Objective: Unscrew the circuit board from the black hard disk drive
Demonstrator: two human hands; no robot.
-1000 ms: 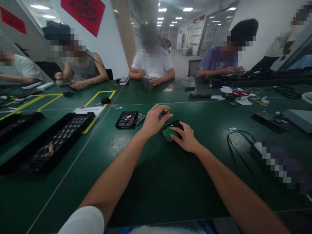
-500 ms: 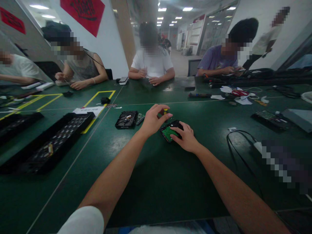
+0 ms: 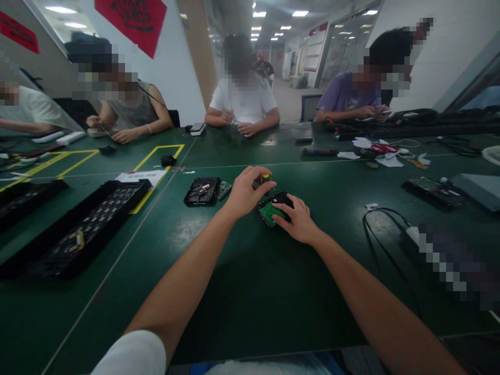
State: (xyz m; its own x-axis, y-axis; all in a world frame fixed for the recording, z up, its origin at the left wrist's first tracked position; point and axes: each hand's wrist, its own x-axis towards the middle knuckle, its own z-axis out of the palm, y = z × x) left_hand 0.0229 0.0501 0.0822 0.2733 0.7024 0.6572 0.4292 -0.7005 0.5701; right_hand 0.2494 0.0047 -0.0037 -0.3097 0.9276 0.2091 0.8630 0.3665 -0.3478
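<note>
Just past the middle of the table, my left hand (image 3: 250,191) pinches a small screwdriver (image 3: 266,178) by its yellow top, between thumb and fingers. Its lower part is hidden. Below and to the right, my right hand (image 3: 297,219) is closed round a hard drive (image 3: 269,212) with a green circuit board facing up. Thumb and fingers press on the drive's board and edge, and the drive rests on the green table. Left of my left hand lie a black drive-like part (image 3: 202,191) and a small loose circuit board (image 3: 224,190).
A long black tray (image 3: 97,219) lies at left. On the right are a cable (image 3: 385,250), another device with an exposed board (image 3: 432,191) and a grey box (image 3: 480,188). Scraps and wires (image 3: 385,151) lie beyond. Several people sit across the table (image 3: 250,302).
My hands and the hard drive stay nearly in place. The marking on the yellow screwdriver top looks different, as if slightly turned. A person standing at the back right has moved left behind a seated person.
</note>
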